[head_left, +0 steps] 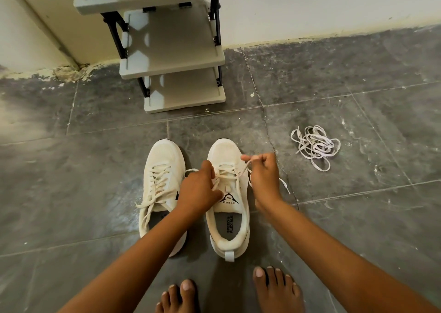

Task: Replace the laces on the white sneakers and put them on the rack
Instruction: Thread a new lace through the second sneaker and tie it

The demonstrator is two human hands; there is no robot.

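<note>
The right hand (263, 176) pinches a strand of lace (245, 166) between thumb and fingertips and lifts it up and away from the right sneaker (226, 155), apparently to draw it out through the eyelets. The left hand (199, 188) rests on the tongue side of the same shoe, fingers curled onto the crossed lacing; this grip likely steadies the shoe against the pull, though whether it pinches a strand or only presses cannot be told. The lace's loose end trails onto the floor (358, 205) beside the right wrist. The left sneaker (164, 160) stands just beside it, fully laced and untouched. A tangle of spare laces (315, 145) lies well apart to the right, within reach for relacing. The rack (181, 60) stands against the wall ahead, toes of both shoes pointing toward it.
</note>
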